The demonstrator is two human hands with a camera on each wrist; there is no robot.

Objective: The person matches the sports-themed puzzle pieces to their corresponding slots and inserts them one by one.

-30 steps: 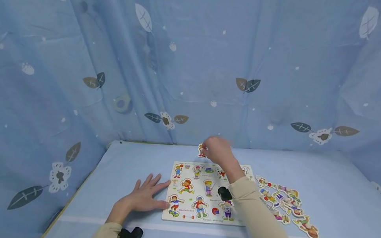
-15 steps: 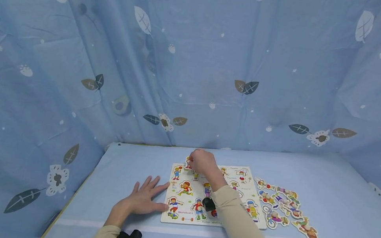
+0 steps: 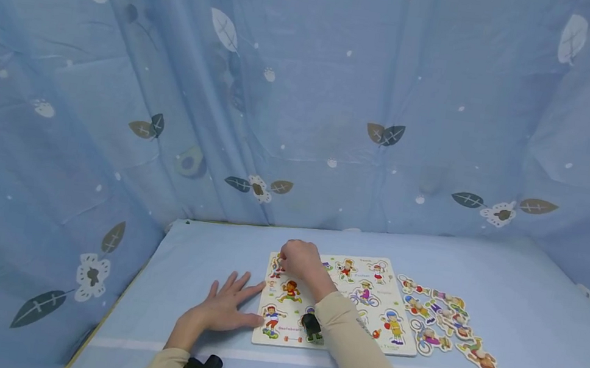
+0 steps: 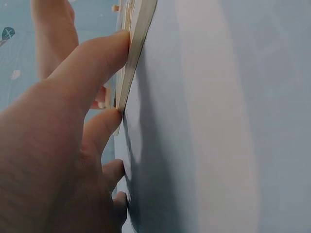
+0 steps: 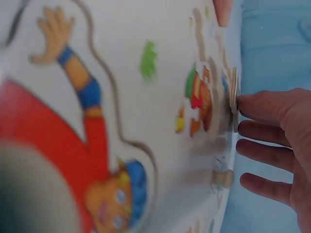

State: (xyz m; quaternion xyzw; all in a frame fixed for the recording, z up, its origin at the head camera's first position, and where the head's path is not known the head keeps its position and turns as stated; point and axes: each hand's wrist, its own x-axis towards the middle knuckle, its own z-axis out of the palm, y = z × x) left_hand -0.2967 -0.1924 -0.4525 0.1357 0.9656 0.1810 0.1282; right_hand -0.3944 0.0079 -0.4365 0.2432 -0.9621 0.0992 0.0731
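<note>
A flat puzzle board [image 3: 392, 281] printed with sports figures lies on the table in the head view. At its left edge my left hand [image 3: 223, 306] rests with fingers spread; the left wrist view shows the thumb and index fingertip touching the board's side. My right hand [image 3: 301, 261] is over the board's upper left corner. In the right wrist view its thumb and index finger pinch a thin puzzle piece [image 5: 234, 92], seen edge-on near the board's surface. Whether the piece sits in its recess cannot be told; its picture is mostly hidden.
Several loose figure-shaped puzzle pieces [image 3: 444, 316] lie in a cluster just right of the board. A blue patterned curtain [image 3: 305, 99] hangs behind the table. The right forearm covers part of the board's lower middle.
My right hand has moved left and toward me with the puzzle piece, from beyond the board's far edge to its upper left corner. The left hand stays put.
</note>
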